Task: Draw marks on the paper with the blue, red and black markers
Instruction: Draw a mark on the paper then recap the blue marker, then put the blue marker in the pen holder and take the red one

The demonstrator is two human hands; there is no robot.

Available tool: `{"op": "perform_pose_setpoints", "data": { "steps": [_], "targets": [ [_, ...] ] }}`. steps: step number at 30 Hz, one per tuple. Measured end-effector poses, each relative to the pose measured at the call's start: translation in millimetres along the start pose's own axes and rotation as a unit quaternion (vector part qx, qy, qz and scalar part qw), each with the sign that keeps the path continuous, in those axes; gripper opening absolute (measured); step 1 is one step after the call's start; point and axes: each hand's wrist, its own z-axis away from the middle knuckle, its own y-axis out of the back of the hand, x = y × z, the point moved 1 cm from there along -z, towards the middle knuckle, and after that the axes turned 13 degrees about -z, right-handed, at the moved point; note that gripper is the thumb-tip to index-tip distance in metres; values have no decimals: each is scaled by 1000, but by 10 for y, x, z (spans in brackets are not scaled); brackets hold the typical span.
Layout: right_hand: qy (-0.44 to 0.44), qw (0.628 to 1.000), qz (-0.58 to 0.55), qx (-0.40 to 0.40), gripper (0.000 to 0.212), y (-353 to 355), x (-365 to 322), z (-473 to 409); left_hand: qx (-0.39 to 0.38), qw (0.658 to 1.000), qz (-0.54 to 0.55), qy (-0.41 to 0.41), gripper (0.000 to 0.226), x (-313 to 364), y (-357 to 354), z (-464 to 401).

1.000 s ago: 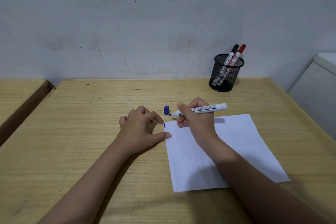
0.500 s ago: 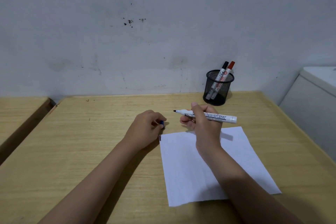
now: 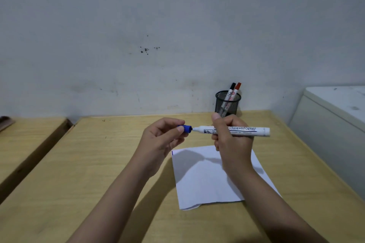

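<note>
Blue marker: the white-barrelled marker with printed lettering (image 3: 231, 131) lies level above the wooden table (image 3: 94, 163), long axis running left to right, bare tip pointing left
Right hand: the right hand (image 3: 230, 140) is curled round the barrel's middle, thumb up on the far side, back end sticking out to the right
Blue cap: the small blue plastic cap (image 3: 186, 128) sits just left of the tip, open mouth facing right, on the same line as the barrel
Left hand: the left hand (image 3: 162, 140) pinches that cap between thumb and fingertips, other fingers loosely folded
The gap: cap and nib all but touch; not seated yet, so a straight push along the axis looks like the call
Paper: the white sheet of paper (image 3: 209, 179) lies flat nearer than both hands, a short blue stroke (image 3: 172, 153) at its far left corner
Pen pot: the black mesh cup (image 3: 228, 103) stands far right by the wall, holding the black-capped marker (image 3: 231, 89) and red-capped marker (image 3: 236, 89), both untouched
Progress: blue looks done, red and black to come
</note>
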Motion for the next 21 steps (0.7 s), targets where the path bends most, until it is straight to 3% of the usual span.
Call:
{"op": "perform_pose_setpoints", "data": {
  "steps": [5, 14, 17, 19, 21],
  "targets": [
    [12, 999, 3, -37, 34, 5, -171, 138, -9, 1000, -5, -20, 12, 128, -181, 185],
    [19, 997, -67, 11, 37, 48, -450, 367, 2, 999, 10, -40, 8, 324, -400, 435],
    [17, 998, -61, 3, 39, 43, -503, 431, 3, 998, -33, -50, 7, 369, -389, 527],
    [-63, 997, -47, -5, 40, 44, -473, 468, 11, 995, -87, -51, 6, 381, -350, 579],
    [-215, 976, -31, -27, 49, 51, -441, 494, 53, 991, -116, -48, 7, 381, -294, 595]
  ]
}}
